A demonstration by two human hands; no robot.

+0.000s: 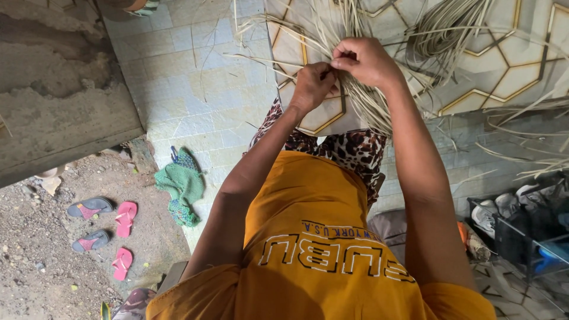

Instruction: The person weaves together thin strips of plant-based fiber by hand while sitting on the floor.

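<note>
Both hands meet over a bundle of pale dried straw strips (pixel 367 104) that fans out across my lap. My left hand (pixel 312 85) is closed around the strips from below. My right hand (pixel 363 59) pinches strips from above, its fingers touching the left hand's. More loose strips (pixel 444 32) lie coiled and scattered over the patterned tiled floor (pixel 510 65) beyond. I wear an orange shirt and animal-print trousers.
A green cloth (pixel 182 185) lies on the pale tiled step (pixel 195 101). Pink sandals (pixel 125 218) and grey sandals (pixel 89 208) sit on the dirt ground at the left. A concrete slab (pixel 59 112) stands upper left. A dark rack with shoes (pixel 521 219) is at the right.
</note>
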